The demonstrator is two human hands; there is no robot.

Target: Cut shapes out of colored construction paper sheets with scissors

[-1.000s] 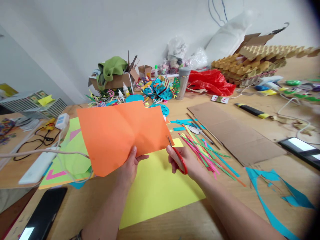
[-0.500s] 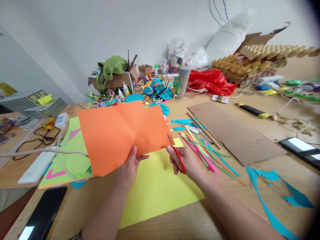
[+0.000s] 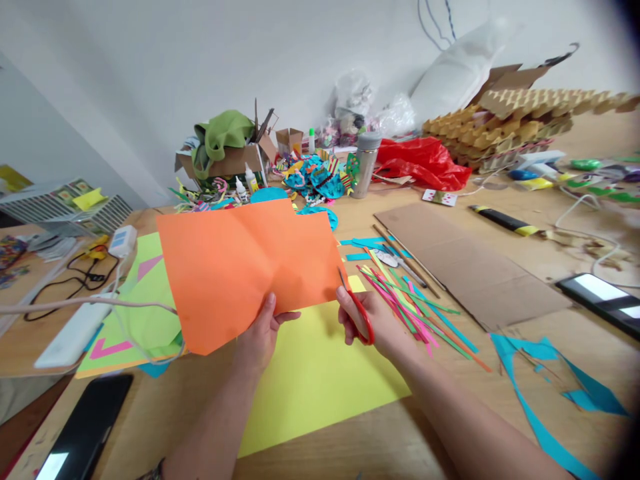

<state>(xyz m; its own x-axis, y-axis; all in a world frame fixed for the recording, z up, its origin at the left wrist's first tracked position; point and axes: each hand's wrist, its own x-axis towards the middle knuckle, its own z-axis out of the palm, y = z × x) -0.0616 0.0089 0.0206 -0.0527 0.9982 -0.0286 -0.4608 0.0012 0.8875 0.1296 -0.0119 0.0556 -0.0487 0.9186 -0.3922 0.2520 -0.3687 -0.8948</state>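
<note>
We are gripping an orange sheet (image 3: 235, 260) by its lower edge with our left hand (image 3: 263, 333), the thumb pressing on the face towards us and the other fingers passing behind. The sheet is tilting up in front of us, partly covering a yellow sheet (image 3: 320, 393) that is lying on the tabletop (image 3: 350, 453). Our right hand (image 3: 380, 323) is grasping red-handled scissors (image 3: 362, 312), and we are keeping the blades pointing up and away at the orange sheet's lower right corner. We cannot tell whether they are biting into the paper.

Just beyond the right hand, thin coloured strips (image 3: 417, 320) are lying in a loose bundle, and a flat piece of cardboard (image 3: 475, 260) is resting farther right. A blue offcut (image 3: 585, 400) is lying nearer to us on that side. To our left, green paper (image 3: 150, 303) is lying beneath a pale cable, and a black phone (image 3: 85, 423) is resting near the edge.
</note>
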